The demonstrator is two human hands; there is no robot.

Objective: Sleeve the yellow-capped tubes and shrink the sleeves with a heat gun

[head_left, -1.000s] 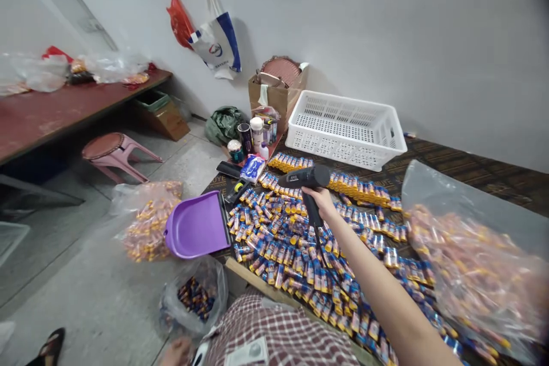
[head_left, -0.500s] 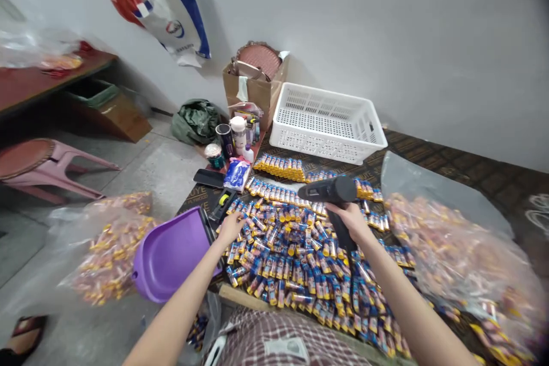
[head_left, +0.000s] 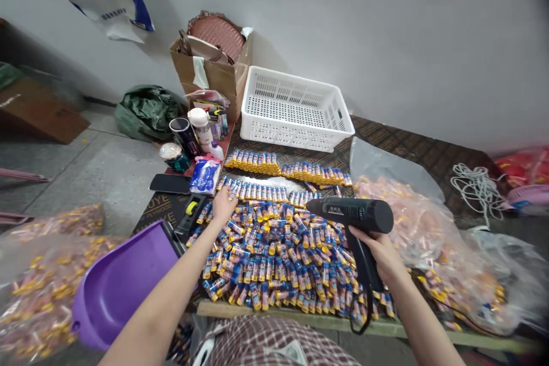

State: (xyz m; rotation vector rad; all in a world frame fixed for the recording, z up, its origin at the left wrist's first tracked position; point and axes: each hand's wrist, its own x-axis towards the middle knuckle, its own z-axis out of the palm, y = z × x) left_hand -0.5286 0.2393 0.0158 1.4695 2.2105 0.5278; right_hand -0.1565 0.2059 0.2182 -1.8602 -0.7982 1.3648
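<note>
My right hand (head_left: 381, 251) grips a black heat gun (head_left: 351, 213) by its handle, with the nozzle pointing left over the table. A black cord loops below the handle. My left hand (head_left: 223, 206) reaches to the left end of a row of small tubes (head_left: 257, 191) with blue tops and yellow bases. Its fingers look slightly apart and touch the tubes there. In front of that row spreads a loose heap of the same tubes (head_left: 274, 266). Behind it stand two more neat groups of tubes (head_left: 253, 162), partly on clear film.
A white slotted crate (head_left: 295, 134) stands at the back. Left are a purple dustpan-like scoop (head_left: 124, 280), a tape dispenser (head_left: 191, 211), a phone (head_left: 169, 183), cups and a bottle (head_left: 201, 126). Large clear bags of tubes (head_left: 398, 217) lie right; white cord (head_left: 478, 191) lies beyond.
My left hand has moved from the loose heap to the left end of the row. The heat gun has moved right and turned, its nozzle now showing sideways. My view has shifted right.
</note>
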